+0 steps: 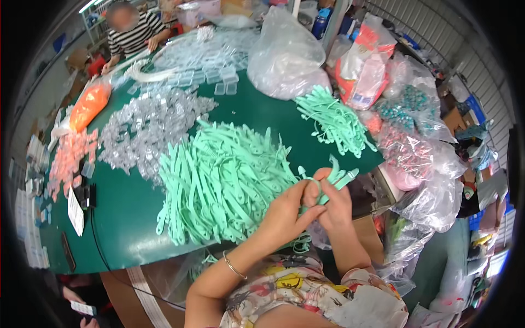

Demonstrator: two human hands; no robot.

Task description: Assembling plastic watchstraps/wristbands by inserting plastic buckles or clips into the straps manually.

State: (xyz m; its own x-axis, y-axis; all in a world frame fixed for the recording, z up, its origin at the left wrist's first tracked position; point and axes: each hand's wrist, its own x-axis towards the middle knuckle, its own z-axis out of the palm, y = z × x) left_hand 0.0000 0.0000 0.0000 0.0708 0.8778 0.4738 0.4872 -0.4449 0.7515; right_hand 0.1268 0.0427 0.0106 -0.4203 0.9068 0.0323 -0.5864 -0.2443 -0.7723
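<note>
Green strap (345,179); pinched between fingers (311,192)

Head-worn fisheye looks down over the near table (134,210), rim seemingly warped.

- Mint-green straps (229,188) brighten a deep green tabletop (128,235).
- Small pieces (70,156) show coral pink; a bag (90,107) glows vivid orange.
- A sack (362,74) pairs red with white.
- Black and white stripes band a person's shirt (134,37).
- Yellow and grey motifs pattern a pale garment (290,281).
- A bracelet (233,267) shines silver.
</note>
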